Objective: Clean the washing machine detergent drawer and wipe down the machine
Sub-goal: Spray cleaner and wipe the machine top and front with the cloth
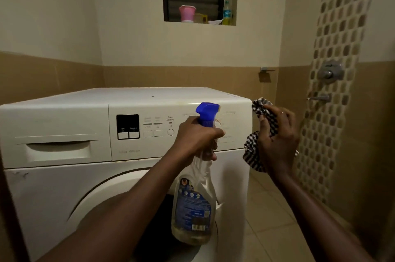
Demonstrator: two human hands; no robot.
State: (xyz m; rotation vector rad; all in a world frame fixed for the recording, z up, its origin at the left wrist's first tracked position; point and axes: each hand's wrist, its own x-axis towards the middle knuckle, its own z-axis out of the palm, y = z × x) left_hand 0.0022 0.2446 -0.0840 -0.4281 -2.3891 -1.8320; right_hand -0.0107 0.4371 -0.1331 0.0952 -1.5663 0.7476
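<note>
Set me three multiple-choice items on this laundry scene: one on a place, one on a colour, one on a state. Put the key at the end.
1. Where is the checked cloth?
A. Spread on the machine's top
B. Bunched in the right hand
C. Inside the drum

2. What colour is the trigger head of the spray bottle that the left hand grips?
A. Red
B. Green
C. Blue

3. How is the detergent drawer?
A. Closed
B. Pulled halfway out
C. Taken out and set aside

Key:
1 B: that hand grips the cloth, just right of the washing machine.
2 C: the head standing above the gripping hand is blue.
3 A: the drawer's front sits flush with the machine's face.
</note>
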